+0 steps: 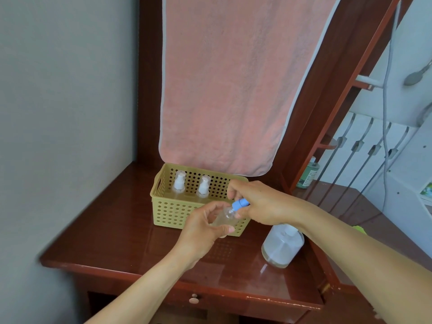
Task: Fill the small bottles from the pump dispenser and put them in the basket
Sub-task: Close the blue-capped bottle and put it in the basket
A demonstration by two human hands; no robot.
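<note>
A small clear bottle [226,217] is held tilted in my left hand [203,232], just in front of the yellow perforated basket [170,211]. My right hand [261,203] grips a blue pump cap [240,204] at the bottle's neck. Two small clear bottles with white pump tops [179,182] [203,186] stand upright inside the basket near its back wall. The large clear pump dispenser [281,246] stands on the table under my right forearm, its top hidden by the arm.
The dark red wooden table [112,230] has a drawer knob [194,300] at its front. A pink towel [224,85] hangs behind the basket. A grey wall [58,113] closes the left side. A green bottle [308,175] stands at the right rear.
</note>
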